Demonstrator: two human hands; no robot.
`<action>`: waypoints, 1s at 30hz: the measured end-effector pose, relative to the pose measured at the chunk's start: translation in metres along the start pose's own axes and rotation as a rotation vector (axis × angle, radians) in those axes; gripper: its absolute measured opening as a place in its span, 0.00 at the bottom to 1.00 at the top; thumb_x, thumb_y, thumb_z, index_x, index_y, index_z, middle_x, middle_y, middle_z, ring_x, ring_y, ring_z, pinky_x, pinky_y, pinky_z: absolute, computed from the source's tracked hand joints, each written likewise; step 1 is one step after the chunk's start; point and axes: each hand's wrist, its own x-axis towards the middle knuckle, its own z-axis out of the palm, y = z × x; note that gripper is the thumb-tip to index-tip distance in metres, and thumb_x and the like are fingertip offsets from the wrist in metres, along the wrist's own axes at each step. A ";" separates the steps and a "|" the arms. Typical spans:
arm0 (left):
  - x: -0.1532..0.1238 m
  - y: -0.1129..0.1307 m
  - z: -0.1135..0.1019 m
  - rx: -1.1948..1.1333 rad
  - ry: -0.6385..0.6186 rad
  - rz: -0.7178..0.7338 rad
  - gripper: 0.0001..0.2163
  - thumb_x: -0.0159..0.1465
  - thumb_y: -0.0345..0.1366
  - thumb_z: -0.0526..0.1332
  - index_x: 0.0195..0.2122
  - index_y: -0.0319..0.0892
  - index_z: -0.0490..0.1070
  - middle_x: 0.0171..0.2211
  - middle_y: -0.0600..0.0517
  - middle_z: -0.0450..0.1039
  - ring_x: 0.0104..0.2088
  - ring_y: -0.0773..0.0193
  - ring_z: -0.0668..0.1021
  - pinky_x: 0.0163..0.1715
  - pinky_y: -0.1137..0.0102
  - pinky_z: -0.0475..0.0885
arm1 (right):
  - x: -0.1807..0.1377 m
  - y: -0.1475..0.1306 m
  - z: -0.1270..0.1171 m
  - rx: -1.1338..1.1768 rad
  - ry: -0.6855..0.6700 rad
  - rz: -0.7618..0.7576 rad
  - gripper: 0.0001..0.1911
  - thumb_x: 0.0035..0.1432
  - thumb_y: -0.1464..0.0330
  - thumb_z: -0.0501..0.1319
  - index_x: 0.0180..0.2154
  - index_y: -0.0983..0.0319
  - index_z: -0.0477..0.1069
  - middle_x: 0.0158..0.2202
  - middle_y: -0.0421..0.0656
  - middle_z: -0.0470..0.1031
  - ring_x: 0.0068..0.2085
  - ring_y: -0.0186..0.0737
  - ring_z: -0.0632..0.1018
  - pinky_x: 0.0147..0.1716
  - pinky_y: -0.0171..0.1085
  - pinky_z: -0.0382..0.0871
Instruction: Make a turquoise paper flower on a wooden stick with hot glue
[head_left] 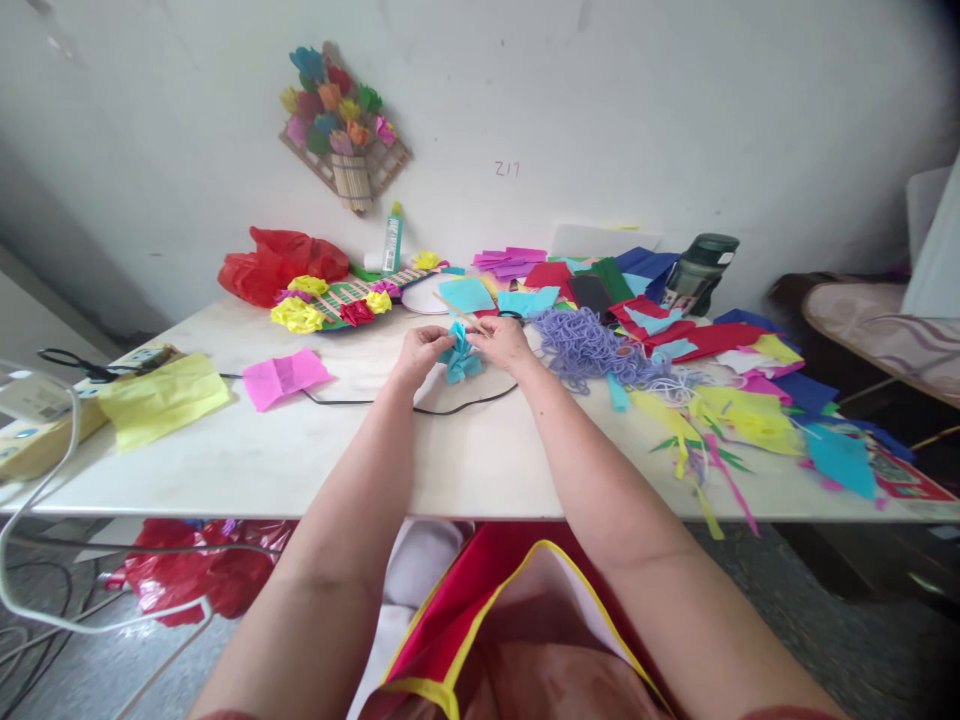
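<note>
Hands (424, 355) (501, 342) on blue paper (460, 364), stick (459, 314), room before table edge (487, 508) (yarn (581, 345) rightward)

Soft, fairly bright light lay over the wall (637, 100) and bench (480, 460) with faint shadows, while the view looked slightly hazy, stretched toward its edges and dark at the top-right corner.

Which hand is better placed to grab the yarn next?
Right hand, probably: the yarn lies beside it. The left hand is farther off, beyond the blue paper. But the right seems to hold the stick.
</note>
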 end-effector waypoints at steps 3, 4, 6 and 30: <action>0.000 0.001 0.001 0.006 -0.008 0.003 0.12 0.43 0.43 0.69 0.19 0.39 0.73 0.16 0.55 0.67 0.19 0.71 0.65 0.21 0.73 0.58 | -0.003 -0.005 -0.001 -0.032 0.006 0.008 0.12 0.55 0.67 0.63 0.41 0.61 0.79 0.38 0.42 0.82 0.42 0.41 0.79 0.43 0.37 0.70; 0.000 0.001 0.001 0.007 -0.008 0.002 0.12 0.43 0.42 0.69 0.19 0.39 0.73 0.16 0.55 0.67 0.19 0.71 0.65 0.21 0.73 0.58 | -0.004 -0.007 -0.002 -0.042 0.019 0.016 0.12 0.55 0.67 0.63 0.42 0.60 0.79 0.40 0.42 0.82 0.43 0.42 0.79 0.44 0.37 0.70; 0.000 0.001 0.001 0.011 -0.002 -0.001 0.12 0.43 0.43 0.69 0.20 0.39 0.73 0.16 0.55 0.67 0.19 0.71 0.65 0.21 0.73 0.58 | -0.005 -0.010 -0.002 -0.073 0.067 0.024 0.13 0.54 0.68 0.63 0.43 0.58 0.77 0.43 0.42 0.81 0.45 0.43 0.78 0.45 0.39 0.70; 0.000 0.002 0.003 0.118 0.043 0.035 0.08 0.46 0.39 0.66 0.21 0.38 0.74 0.16 0.55 0.66 0.20 0.70 0.65 0.21 0.73 0.58 | -0.008 -0.020 -0.005 -0.247 0.009 0.023 0.11 0.58 0.64 0.59 0.36 0.59 0.81 0.38 0.43 0.79 0.40 0.41 0.76 0.33 0.35 0.62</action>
